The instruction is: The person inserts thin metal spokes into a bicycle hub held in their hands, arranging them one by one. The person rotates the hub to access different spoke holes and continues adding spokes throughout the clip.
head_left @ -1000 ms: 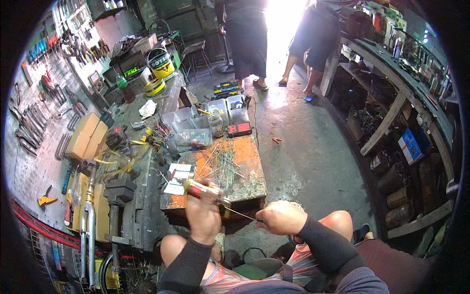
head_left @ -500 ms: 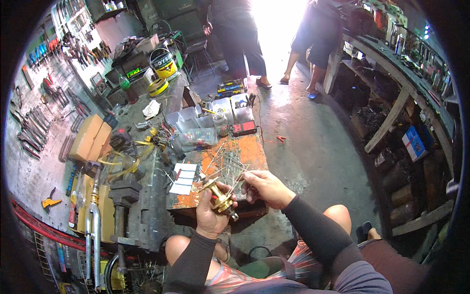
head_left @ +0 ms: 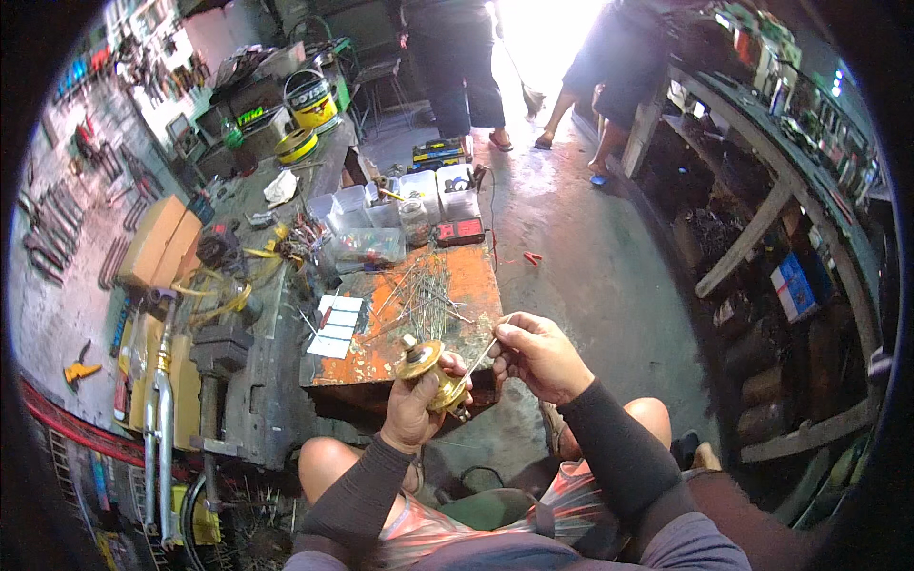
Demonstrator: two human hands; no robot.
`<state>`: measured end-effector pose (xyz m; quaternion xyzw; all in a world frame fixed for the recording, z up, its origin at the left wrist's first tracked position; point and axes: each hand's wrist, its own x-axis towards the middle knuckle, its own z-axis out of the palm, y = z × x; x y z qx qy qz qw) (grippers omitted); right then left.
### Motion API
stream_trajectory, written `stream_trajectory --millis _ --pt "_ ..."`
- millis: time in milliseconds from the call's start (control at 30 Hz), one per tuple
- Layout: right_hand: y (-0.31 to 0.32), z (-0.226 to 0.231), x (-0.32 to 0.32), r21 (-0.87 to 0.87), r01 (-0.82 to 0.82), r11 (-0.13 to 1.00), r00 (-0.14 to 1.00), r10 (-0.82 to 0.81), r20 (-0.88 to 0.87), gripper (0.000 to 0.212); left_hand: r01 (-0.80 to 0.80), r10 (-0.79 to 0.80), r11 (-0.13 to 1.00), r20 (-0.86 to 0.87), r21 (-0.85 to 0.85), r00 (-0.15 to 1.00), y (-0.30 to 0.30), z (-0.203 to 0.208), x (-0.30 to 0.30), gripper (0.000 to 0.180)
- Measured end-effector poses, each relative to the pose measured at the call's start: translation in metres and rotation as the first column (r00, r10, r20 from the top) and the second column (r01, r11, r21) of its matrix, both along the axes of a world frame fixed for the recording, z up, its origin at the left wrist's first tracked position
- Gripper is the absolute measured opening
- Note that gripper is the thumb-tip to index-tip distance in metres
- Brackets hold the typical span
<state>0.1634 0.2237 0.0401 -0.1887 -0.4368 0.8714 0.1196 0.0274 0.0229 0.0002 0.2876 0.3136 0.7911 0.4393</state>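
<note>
A gold bicycle wheel hub (head_left: pixel 421 358) is gripped in my left hand (head_left: pixel 411 414), tilted, with its axle end up and one flange toward me. My fingers and thumb wrap its body. My right hand (head_left: pixel 545 354), just to the right, pinches a thin metal spoke (head_left: pixel 482 361) between thumb and fingers. The spoke's lower end reaches the hub's right side; whether it passes through a flange hole I cannot tell. Beyond both hands, a loose pile of spokes (head_left: pixel 426 295) lies on the worn orange tabletop (head_left: pixel 386 333), beside a white sheet of paper (head_left: pixel 335 328).
Clear plastic bins (head_left: pixel 419 190) and a red-and-black case (head_left: pixel 459 232) line the table's far side. A vise (head_left: pixel 221 352) and silver bicycle fork (head_left: pixel 162 400) stand at left. Wooden shelving (head_left: pixel 752 238) runs along the right. Two people stand near the bright doorway.
The hub has turned so its near flange faces up more. My right hand has moved away from it to the right, with the spoke now stretching between them.
</note>
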Motion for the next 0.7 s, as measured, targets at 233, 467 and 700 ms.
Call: stream_trajectory --millis 233,467,700 --pt "-0.013 -0.01 -0.004 -0.156 0.094 0.983 0.992 -0.078 0.104 0.041 -0.114 0.092 0.992 -0.288 -0.061 0.953 -0.005 0.0 0.004 0.049" --pt "0.021 0.002 0.011 0.252 -0.042 0.967 0.999 0.043 0.002 0.033 -0.048 -0.045 0.98 -0.452 -0.193 0.891 -0.007 0.003 -0.001 0.05" --pt "0.019 0.012 0.015 0.288 0.029 0.957 0.993 0.004 -0.115 0.019 -0.02 -0.02 0.967 -0.152 -0.252 0.988 -0.004 0.0 0.005 0.053"
